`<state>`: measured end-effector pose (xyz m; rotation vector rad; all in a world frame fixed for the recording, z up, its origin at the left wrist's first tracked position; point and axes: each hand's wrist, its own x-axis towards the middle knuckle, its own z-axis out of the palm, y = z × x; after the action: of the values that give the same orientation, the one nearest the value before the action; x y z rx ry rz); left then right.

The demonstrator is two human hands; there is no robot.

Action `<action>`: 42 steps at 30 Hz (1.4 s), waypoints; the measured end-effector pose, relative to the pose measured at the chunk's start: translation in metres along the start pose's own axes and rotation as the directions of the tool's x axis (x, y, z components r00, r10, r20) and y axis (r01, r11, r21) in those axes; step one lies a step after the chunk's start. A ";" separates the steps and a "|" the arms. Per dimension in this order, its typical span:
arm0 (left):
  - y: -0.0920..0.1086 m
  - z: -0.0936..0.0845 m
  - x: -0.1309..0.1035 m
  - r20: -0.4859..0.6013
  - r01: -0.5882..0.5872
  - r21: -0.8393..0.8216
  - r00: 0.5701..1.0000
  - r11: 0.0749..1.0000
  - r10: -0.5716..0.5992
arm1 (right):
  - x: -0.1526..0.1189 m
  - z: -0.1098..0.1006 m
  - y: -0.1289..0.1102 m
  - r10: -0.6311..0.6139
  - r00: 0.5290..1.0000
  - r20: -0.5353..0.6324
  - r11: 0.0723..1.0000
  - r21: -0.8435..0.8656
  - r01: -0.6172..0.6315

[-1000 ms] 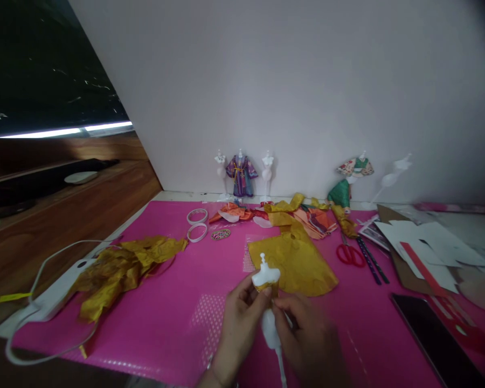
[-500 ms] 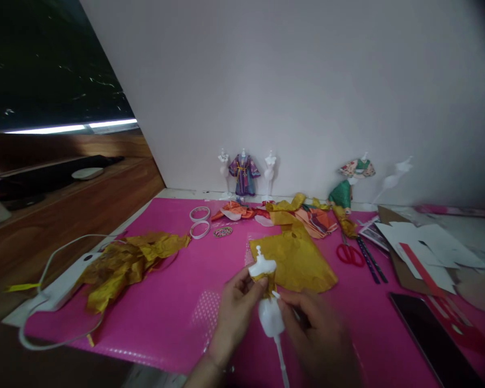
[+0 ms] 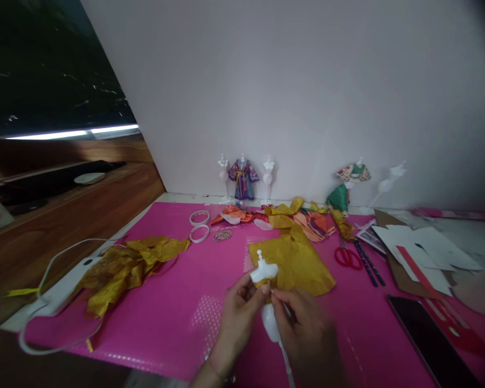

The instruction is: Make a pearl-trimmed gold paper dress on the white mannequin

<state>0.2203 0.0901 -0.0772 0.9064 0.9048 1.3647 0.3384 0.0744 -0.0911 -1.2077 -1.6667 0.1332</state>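
Note:
A small white doll mannequin [image 3: 270, 323] on a thin stand rod is held tilted above the pink work surface. Gold crinkled paper [image 3: 270, 281] wraps its chest. My left hand [image 3: 242, 310] grips the torso from the left, thumb pressed on the wrap. From the right, my right hand [image 3: 305, 323] closes its thumb and fingers in a pinch at the mannequin's waist, beside the left thumb. What lies in that pinch is too small to make out. Behind the hands, a large gold paper sheet [image 3: 301, 261] lies flat.
Crumpled gold paper [image 3: 135, 264] covers part of a white power strip [image 3: 64, 291] at left. Two tape rolls [image 3: 199, 233] sit mid-table. Red scissors [image 3: 348, 258], white paper pieces [image 3: 428, 248] and a dark phone [image 3: 430, 337] are at right. Dressed mannequins [image 3: 243, 178] stand by the wall.
My right hand has moved slightly left and up, bringing its fingertips to the gold wrap by my left thumb. A small white bit at its fingertips before is now mostly hidden.

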 end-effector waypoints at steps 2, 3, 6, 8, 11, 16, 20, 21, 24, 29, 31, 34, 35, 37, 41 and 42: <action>0.000 -0.001 0.000 0.019 -0.004 -0.016 1.000 1.000 0.004 | 0.000 0.002 0.000 -0.001 1.000 -0.017 1.000 0.011 0.001; 0.000 -0.001 0.001 0.027 -0.007 -0.019 1.000 1.000 0.007 | 0.000 0.003 -0.001 -0.001 1.000 -0.022 1.000 0.012 0.001; -0.002 0.000 0.001 0.043 -0.016 -0.021 0.999 1.000 0.017 | 0.001 0.001 -0.002 -0.002 1.000 -0.020 1.000 0.014 0.002; -0.004 -0.001 0.002 0.039 -0.019 -0.017 0.999 1.000 0.019 | 0.001 -0.004 -0.001 0.007 1.000 0.000 1.000 0.020 -0.007; -0.006 -0.002 0.003 0.022 -0.023 -0.002 1.000 1.000 0.023 | 0.002 -0.017 0.000 0.019 0.998 0.061 1.000 0.018 -0.020; -0.006 -0.004 0.002 0.036 -0.028 -0.006 0.999 1.000 0.028 | 0.010 -0.032 -0.001 -0.024 0.998 0.063 1.000 0.010 0.024; -0.006 -0.002 -0.002 0.059 -0.012 -0.005 0.998 1.000 0.013 | 0.014 -0.030 -0.005 -0.038 0.997 0.067 0.999 0.017 0.037; -0.005 -0.001 -0.003 0.060 -0.012 -0.003 0.998 1.000 0.012 | 0.014 -0.029 -0.006 -0.021 0.997 0.069 1.000 0.014 0.020; -0.005 0.001 -0.005 0.062 -0.017 -0.002 0.998 1.000 0.017 | 0.013 -0.028 -0.005 -0.038 0.996 0.079 0.999 0.003 0.038; -0.005 0.005 -0.006 0.061 -0.026 -0.019 0.998 0.999 0.027 | 0.012 -0.029 0.002 -0.116 0.991 0.068 0.992 -0.037 0.118; -0.005 0.006 -0.007 0.065 -0.027 -0.024 0.997 0.999 0.028 | 0.012 -0.029 0.005 -0.135 0.988 0.077 0.990 -0.039 0.139; -0.004 0.007 -0.009 0.074 -0.015 -0.017 0.997 1.000 0.016 | 0.012 -0.029 0.007 -0.141 0.987 0.082 0.988 -0.045 0.145; -0.003 0.008 -0.010 0.074 -0.011 -0.013 0.997 1.000 0.011 | 0.012 -0.029 0.007 -0.139 0.987 0.079 0.989 -0.048 0.143; -0.002 0.010 -0.010 0.075 -0.003 -0.006 0.997 1.000 0.004 | 0.013 -0.027 0.007 -0.136 0.988 0.075 0.989 -0.055 0.140; -0.003 0.012 -0.008 0.053 0.011 0.000 0.999 1.000 -0.011 | 0.017 -0.024 0.001 -0.110 0.993 0.046 0.992 -0.061 0.112; -0.004 0.012 -0.007 0.031 0.013 0.002 0.999 1.000 -0.013 | 0.017 -0.023 0.000 -0.105 0.994 0.032 0.992 -0.060 0.106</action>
<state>0.2326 0.0828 -0.0764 0.9194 0.8869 1.3350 0.3568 0.0768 -0.0687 -1.1654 -1.7677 0.0339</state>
